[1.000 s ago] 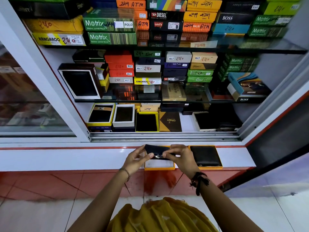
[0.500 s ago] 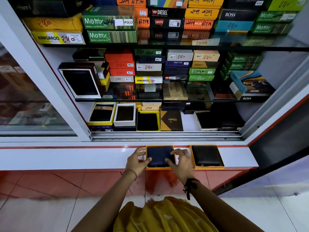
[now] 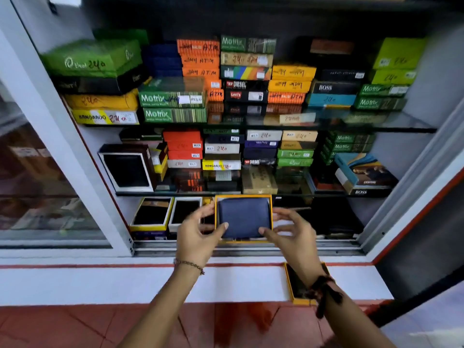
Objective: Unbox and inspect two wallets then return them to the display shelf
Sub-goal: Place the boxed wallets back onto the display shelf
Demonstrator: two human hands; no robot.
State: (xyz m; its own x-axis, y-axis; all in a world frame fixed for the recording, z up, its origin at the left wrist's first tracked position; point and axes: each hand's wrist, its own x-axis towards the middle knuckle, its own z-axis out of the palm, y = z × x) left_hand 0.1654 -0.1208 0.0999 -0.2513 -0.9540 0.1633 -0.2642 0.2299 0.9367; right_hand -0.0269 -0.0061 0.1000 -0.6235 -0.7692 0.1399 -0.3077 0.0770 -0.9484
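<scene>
A dark blue wallet [image 3: 243,216] lies in a yellow-rimmed box [image 3: 243,196]. I hold the box up in front of the cabinet's bottom shelf, tilted toward me. My left hand [image 3: 198,234] grips its left edge, thumb on the wallet's lower left corner. My right hand [image 3: 291,229] grips the right edge, thumb at the lower right corner. A second yellow-rimmed box [image 3: 292,282] with a black wallet rests on the white ledge, mostly hidden by my right forearm.
The open display cabinet holds stacked wallet boxes on two glass shelves [image 3: 401,126]. Open boxes with dark wallets [image 3: 153,213] stand on the bottom shelf at left. A sliding track [image 3: 251,248] runs along the cabinet's base. A white frame post [image 3: 75,146] stands left.
The blue wallet was laid into its box on the ledge. Both hands then lifted the box up and forward to the bottom shelf. The view tilted upward.
</scene>
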